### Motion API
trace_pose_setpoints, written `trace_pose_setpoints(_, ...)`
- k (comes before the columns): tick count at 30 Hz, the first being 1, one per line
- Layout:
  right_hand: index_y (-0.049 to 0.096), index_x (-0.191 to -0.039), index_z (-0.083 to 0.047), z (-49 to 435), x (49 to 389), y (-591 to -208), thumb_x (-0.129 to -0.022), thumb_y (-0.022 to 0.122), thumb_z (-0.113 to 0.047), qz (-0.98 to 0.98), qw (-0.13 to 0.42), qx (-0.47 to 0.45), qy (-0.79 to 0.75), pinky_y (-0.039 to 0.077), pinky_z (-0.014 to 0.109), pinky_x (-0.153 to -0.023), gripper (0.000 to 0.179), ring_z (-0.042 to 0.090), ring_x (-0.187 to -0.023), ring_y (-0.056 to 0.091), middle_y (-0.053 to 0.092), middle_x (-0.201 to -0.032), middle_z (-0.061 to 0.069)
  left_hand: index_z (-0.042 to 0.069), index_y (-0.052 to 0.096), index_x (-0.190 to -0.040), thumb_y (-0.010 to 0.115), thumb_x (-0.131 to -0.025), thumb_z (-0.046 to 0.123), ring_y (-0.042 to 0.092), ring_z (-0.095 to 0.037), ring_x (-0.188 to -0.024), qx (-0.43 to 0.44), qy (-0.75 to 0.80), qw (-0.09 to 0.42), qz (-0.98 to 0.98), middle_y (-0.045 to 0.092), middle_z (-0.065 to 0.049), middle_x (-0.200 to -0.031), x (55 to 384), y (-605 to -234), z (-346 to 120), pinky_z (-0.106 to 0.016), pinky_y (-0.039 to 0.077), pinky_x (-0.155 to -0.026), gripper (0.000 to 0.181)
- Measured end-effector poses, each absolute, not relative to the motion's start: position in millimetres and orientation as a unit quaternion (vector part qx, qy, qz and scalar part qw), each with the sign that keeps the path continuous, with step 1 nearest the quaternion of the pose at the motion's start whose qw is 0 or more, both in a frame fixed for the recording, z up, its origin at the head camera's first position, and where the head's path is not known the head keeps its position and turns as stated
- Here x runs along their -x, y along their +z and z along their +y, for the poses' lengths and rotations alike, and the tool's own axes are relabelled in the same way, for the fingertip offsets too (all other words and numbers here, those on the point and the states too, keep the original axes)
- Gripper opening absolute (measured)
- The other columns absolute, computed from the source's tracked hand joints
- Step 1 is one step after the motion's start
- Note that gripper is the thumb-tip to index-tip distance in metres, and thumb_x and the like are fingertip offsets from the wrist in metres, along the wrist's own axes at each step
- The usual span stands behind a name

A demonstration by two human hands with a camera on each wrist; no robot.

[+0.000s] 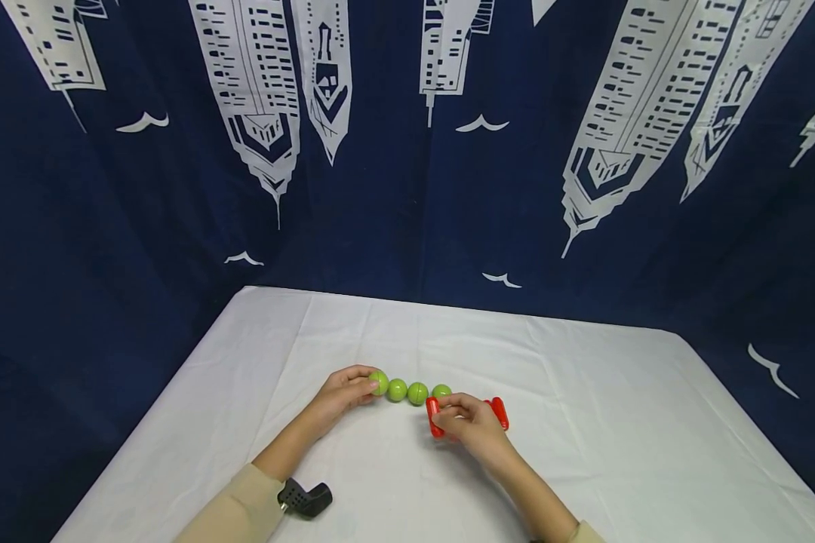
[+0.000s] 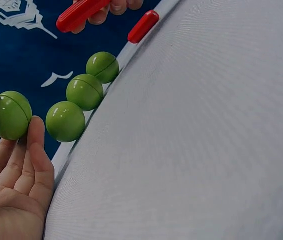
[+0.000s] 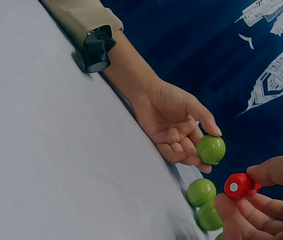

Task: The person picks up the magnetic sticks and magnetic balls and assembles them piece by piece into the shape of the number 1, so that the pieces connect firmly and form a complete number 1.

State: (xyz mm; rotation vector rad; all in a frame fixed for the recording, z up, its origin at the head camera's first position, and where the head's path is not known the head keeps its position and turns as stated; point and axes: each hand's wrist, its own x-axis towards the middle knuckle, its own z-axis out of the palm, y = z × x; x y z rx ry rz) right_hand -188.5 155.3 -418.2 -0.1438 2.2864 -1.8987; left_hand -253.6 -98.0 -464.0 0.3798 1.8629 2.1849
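Observation:
My left hand [image 1: 342,397] pinches a glossy green ball [image 1: 379,382] between thumb and fingers; the left wrist view shows a seam line around this ball [image 2: 11,115]. Just right of it, three more green balls sit in a row: one [image 1: 397,390], another [image 1: 417,394], and a third [image 1: 441,391] by the right fingertips. My right hand [image 1: 477,430] pinches a short red rod [image 1: 435,417]. In the right wrist view the rod's end [image 3: 234,187] carries a white round spot. Other red rods [image 1: 499,413] lie beyond the right hand, partly hidden by it.
A white cloth covers the table [image 1: 353,483]. Behind it hangs a dark blue curtain [image 1: 394,226] printed with white buildings and birds. A black device [image 1: 306,499] is strapped at the left wrist, over the beige sleeve [image 1: 238,509].

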Motion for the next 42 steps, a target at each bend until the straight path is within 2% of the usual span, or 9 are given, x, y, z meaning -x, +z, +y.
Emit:
trace_pose_setpoints(15, 0.059, -0.117, 0.008, 131, 193, -425, -0.089, 0.067, -0.008, 0.76, 0.102, 0.08, -0.637, 0.057, 0.034, -0.071, 0.033, 0.018, -0.075, 0.066, 0.066, -0.088, 0.005, -0.013, 0.053, -0.122, 0.063, -0.092, 0.007, 0.063, -0.012, -0.091, -0.132, 0.742, 0.123, 0.646, 0.067, -0.003, -0.1, 255, -467, -99, -0.026, 0.053, -0.083, 0.038)
trace_pose_setpoints(24, 0.062, -0.114, 0.008, 115, 196, -428, -0.087, 0.068, -0.007, 0.761, 0.103, 0.09, -0.634, 0.055, 0.027, -0.068, 0.031, 0.014, -0.074, 0.062, 0.066, -0.087, 0.005, -0.013, 0.053, -0.122, 0.065, -0.091, 0.008, 0.064, -0.012, -0.09, -0.129, 0.739, 0.121, 0.65, 0.067, -0.004, -0.1, 255, -466, -98, -0.026, 0.053, -0.083, 0.039)
trace_pose_setpoints(42, 0.058, -0.115, 0.012, 96, 201, -438, -0.088, 0.067, -0.007, 0.723, 0.111, 0.094, -0.676, 0.049, 0.022, -0.061, 0.034, 0.01, -0.07, 0.059, 0.068, -0.088, 0.004, -0.012, 0.053, -0.122, 0.064, -0.091, 0.008, 0.062, -0.012, -0.091, -0.14, 0.734, 0.123, 0.654, 0.067, -0.004, -0.101, 253, -464, -100, -0.028, 0.052, -0.085, 0.039)
